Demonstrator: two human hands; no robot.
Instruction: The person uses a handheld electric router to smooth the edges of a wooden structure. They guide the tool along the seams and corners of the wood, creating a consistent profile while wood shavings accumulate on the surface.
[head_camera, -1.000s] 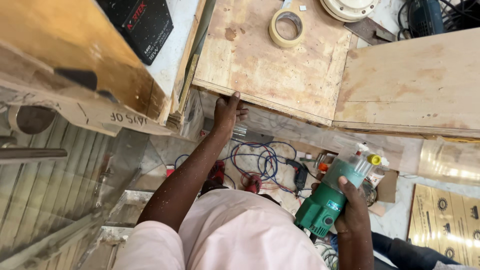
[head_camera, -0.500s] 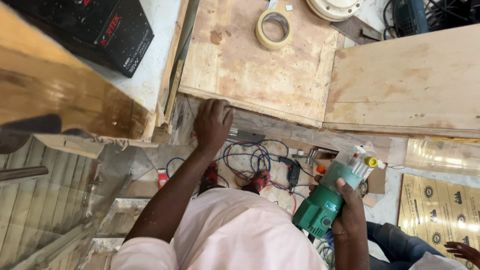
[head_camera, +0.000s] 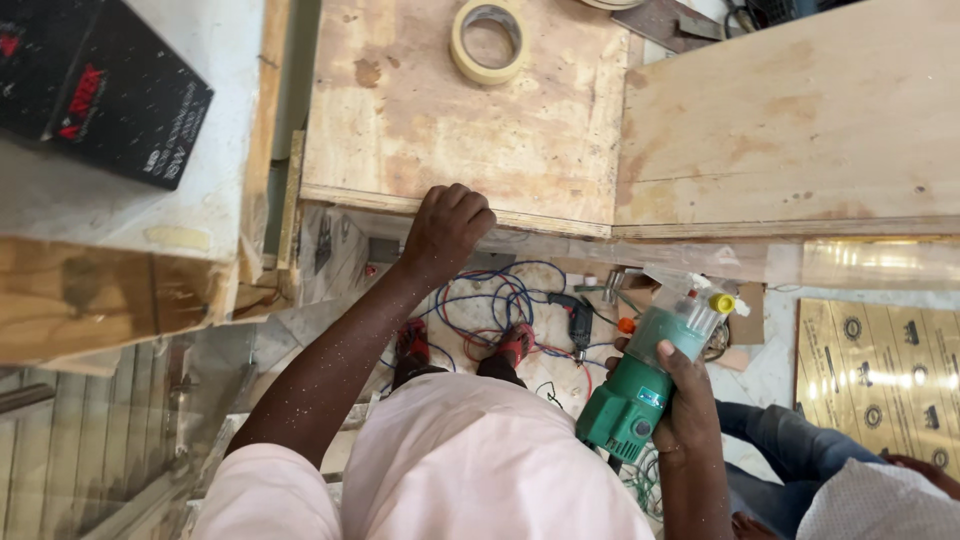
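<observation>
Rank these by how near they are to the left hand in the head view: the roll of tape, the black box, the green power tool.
From the left hand:
1. Roll of tape, straight ahead on the plywood.
2. Green power tool, off to the right, in the right hand.
3. Black box, far left.

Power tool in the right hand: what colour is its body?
Green body, clear base; head view.

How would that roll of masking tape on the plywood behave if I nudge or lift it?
The tape roll lies flat on the plywood sheet, so a nudge would probably slide it, not roll it. It looks like a thin hollow ring, so likely light and easy to pinch.
</observation>
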